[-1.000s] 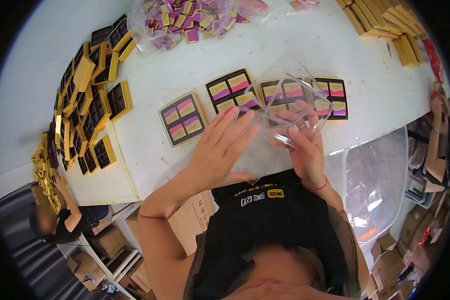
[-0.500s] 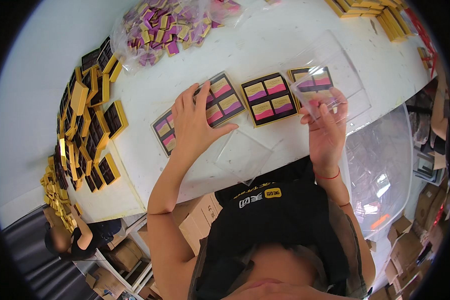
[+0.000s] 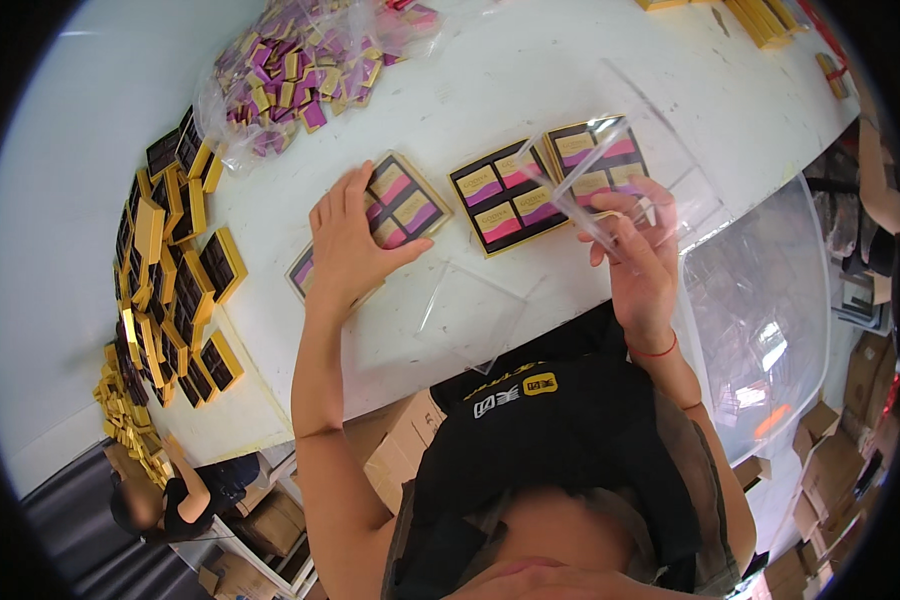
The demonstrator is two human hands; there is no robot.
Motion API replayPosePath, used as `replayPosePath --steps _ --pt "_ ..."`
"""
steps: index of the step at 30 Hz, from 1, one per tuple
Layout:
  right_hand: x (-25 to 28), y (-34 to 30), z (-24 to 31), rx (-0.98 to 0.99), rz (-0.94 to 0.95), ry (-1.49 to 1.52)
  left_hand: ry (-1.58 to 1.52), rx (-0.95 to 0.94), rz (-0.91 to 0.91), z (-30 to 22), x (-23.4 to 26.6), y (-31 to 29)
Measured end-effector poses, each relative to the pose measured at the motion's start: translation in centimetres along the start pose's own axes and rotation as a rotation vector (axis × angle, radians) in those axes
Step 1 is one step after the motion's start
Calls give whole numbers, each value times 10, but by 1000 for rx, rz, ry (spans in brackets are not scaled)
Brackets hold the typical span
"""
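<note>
My left hand [image 3: 345, 240] is closed around a gold-edged chocolate box [image 3: 405, 205], thumb along its near edge and fingers at its far left. Its wrapped pink, purple and gold pieces sit in a dark tray, seemingly under a clear cover. Partly hidden beneath that hand is another filled box [image 3: 300, 272]. A clear plastic lid [image 3: 670, 150] is tilted up in my right hand [image 3: 642, 250], pinched at its lower edge. Behind the lid lies a filled box [image 3: 625, 140], touching an uncovered filled box [image 3: 495, 215] on its left. Another clear lid [image 3: 470, 315] lies flat near the table edge.
A clear bag of loose wrapped chocolates [image 3: 310, 75] lies at the back. Many gold boxes with dark trays [image 3: 185, 285] are heaped on the left. More gold boxes [image 3: 760, 20] stand far right. A large clear bag [image 3: 755, 330] hangs beside the table [image 3: 530, 60]. Another person [image 3: 185, 495] is lower left.
My left hand has drawn its box leftward, away from the uncovered box and closer to the box under my wrist. The lid in my right hand has tilted and shifted slightly left.
</note>
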State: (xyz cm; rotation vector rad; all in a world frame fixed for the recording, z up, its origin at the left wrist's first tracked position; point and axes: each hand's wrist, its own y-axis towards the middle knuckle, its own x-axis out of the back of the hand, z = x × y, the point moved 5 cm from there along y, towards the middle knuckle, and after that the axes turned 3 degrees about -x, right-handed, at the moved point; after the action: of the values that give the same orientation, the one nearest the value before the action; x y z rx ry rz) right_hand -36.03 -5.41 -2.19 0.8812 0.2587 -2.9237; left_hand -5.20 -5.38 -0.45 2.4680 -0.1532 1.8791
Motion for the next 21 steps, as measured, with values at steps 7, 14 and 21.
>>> replayPosePath --steps 7,14,21 --pt "-11 -5 -11 -215 192 -151 -174 -363 -122 -72 35 -4" --pt "-16 -18 -15 -654 546 427 -775 -498 -152 -113 56 -5" --pt "-37 -35 -40 -869 723 600 -1209 -638 -18 -136 19 -11"
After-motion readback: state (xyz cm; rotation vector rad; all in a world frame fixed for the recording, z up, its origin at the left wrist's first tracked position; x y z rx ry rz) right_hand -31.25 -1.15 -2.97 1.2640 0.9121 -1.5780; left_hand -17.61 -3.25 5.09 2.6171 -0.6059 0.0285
